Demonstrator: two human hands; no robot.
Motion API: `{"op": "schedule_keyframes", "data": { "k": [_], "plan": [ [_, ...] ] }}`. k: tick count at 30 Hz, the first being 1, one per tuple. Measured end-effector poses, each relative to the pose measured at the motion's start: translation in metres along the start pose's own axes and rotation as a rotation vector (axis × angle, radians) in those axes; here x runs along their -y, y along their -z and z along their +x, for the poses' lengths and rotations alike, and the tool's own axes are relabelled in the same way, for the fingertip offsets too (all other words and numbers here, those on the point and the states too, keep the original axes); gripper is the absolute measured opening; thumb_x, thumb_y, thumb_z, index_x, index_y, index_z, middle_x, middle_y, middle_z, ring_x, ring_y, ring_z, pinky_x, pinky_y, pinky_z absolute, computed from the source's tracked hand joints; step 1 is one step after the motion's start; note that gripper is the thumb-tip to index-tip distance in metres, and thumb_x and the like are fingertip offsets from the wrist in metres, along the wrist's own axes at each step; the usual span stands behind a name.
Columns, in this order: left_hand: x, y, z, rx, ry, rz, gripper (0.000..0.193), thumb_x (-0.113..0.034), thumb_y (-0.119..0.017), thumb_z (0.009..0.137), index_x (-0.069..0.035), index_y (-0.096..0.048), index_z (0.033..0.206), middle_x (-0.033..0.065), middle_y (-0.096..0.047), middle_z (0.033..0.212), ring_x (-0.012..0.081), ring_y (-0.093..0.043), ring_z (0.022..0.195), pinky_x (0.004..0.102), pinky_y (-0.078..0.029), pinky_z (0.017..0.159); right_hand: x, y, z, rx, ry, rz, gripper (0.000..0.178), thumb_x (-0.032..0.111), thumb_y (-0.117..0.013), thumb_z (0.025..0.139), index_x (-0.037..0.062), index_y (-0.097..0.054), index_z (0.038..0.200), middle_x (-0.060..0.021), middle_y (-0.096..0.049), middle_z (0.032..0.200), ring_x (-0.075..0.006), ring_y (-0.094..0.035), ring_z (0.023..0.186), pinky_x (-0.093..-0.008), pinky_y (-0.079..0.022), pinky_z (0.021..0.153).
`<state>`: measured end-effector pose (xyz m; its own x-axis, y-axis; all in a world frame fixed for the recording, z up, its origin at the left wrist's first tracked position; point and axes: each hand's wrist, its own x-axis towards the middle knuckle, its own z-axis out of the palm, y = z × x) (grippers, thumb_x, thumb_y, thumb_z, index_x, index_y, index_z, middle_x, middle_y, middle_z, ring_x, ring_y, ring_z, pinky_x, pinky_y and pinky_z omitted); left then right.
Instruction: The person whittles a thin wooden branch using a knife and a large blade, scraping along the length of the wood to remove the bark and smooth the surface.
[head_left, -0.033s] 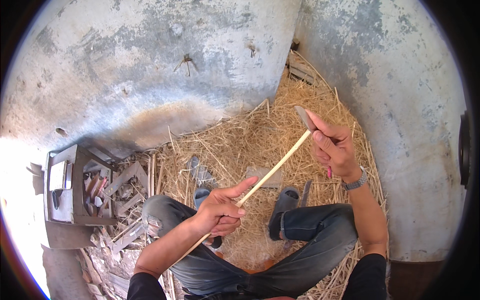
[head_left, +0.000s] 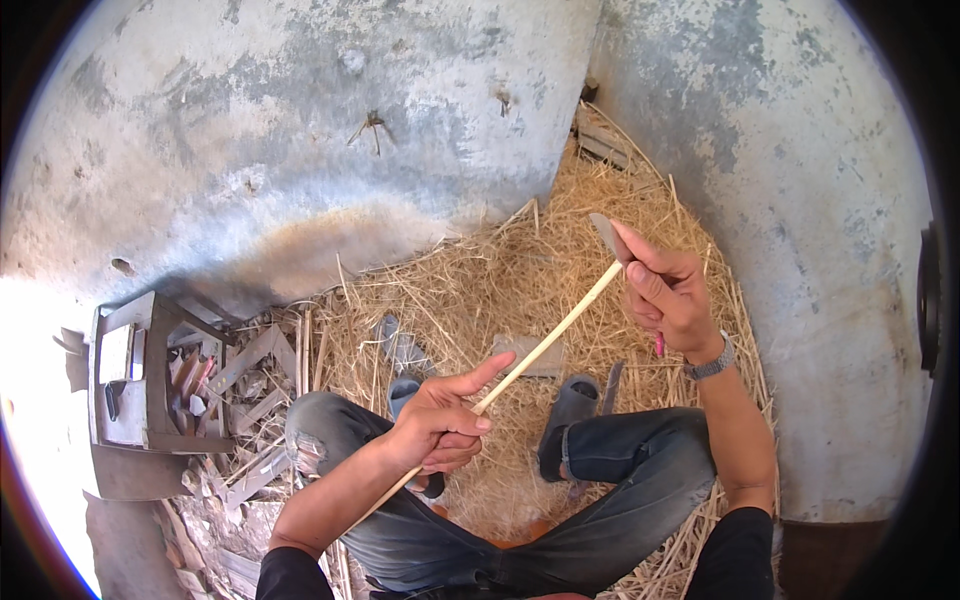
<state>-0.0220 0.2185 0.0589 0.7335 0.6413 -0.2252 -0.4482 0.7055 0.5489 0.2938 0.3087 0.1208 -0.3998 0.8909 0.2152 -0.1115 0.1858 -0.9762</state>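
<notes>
Nothing has shifted since the earlier frame: both hands and the stick sit exactly where they were.

A long pale stick (head_left: 545, 345) runs slantwise above the person's knees, its low end near the left forearm and its high end up at the right hand. Left hand (head_left: 440, 420) grips the stick toward its lower part: the fingers (head_left: 455, 445) are curled shut under it, the thumb presses on top, and the forefinger lies stretched out along the stick, pointing up its length. Right hand (head_left: 670, 295) is closed around a knife handle, fingers clamped together; the grey knife blade (head_left: 606, 235) sticks out past the thumb and meets the upper tip of the stick. A wristwatch (head_left: 712, 362) sits on that wrist.

Under the stick lies a heap of straw (head_left: 480, 290), with the person's sandalled feet (head_left: 575, 400) and jeans-clad legs resting on it. Well to the left of the stick stands a grey box (head_left: 135, 375) among loose wood scraps (head_left: 250, 365). Beyond the stick rises a stained concrete wall (head_left: 300, 130).
</notes>
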Motion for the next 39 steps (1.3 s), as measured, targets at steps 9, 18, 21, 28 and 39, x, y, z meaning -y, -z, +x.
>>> {"op": "schedule_keyframes", "data": {
  "k": [9,18,21,28,39],
  "plan": [
    [-0.027,0.030,0.012,-0.547,-0.270,0.008,0.065,-0.002,-0.049,0.100,-0.021,-0.038,0.161,-0.0071,-0.035,0.053,0.0071,-0.028,0.035,0.0233,-0.026,0.029,0.036,-0.002,0.006,0.419,0.376,0.654,0.048,0.022,-0.054,0.108,0.0056,-0.049,0.153,0.0047,-0.052,0.061,-0.0016,-0.041,0.044,-0.0220,-0.031,0.034],
    [-0.002,0.004,0.015,-0.089,-0.105,-0.031,0.067,0.001,-0.045,0.099,-0.020,-0.035,0.162,-0.0048,-0.028,0.053,0.0065,-0.028,0.035,0.0238,-0.026,0.030,-0.007,-0.026,0.022,-0.374,-0.005,-0.283,0.054,0.025,-0.073,0.097,0.0012,-0.058,0.143,0.0028,-0.062,0.076,-0.0007,-0.044,0.051,-0.0201,-0.034,0.045],
    [-0.001,0.003,0.017,-0.037,-0.064,-0.056,0.073,0.001,-0.048,0.098,-0.018,-0.026,0.165,-0.0041,-0.030,0.053,0.0069,-0.031,0.033,0.0249,-0.028,0.028,-0.004,-0.023,0.019,-0.390,-0.095,-0.238,0.050,0.020,-0.078,0.093,-0.0013,-0.063,0.135,0.0002,-0.067,0.085,-0.0018,-0.052,0.064,-0.0205,-0.041,0.058],
    [0.002,0.004,0.016,0.017,-0.040,-0.089,0.073,0.001,-0.049,0.099,-0.017,-0.025,0.165,-0.0047,-0.030,0.054,0.0063,-0.032,0.034,0.0241,-0.027,0.029,-0.004,-0.026,0.017,-0.370,-0.026,-0.260,0.043,0.017,-0.078,0.092,-0.0013,-0.067,0.129,-0.0034,-0.070,0.090,-0.0063,-0.059,0.072,-0.0242,-0.047,0.066],
    [0.007,0.002,0.019,-0.033,-0.023,0.064,0.068,0.000,-0.045,0.101,-0.020,-0.031,0.164,-0.0056,-0.027,0.054,0.0050,-0.029,0.037,0.0228,-0.027,0.033,-0.013,-0.034,0.023,-0.353,0.027,-0.324,0.028,0.016,-0.077,0.094,-0.0016,-0.072,0.115,-0.0042,-0.074,0.085,-0.0064,-0.065,0.073,-0.0231,-0.052,0.067]
  ]
}}
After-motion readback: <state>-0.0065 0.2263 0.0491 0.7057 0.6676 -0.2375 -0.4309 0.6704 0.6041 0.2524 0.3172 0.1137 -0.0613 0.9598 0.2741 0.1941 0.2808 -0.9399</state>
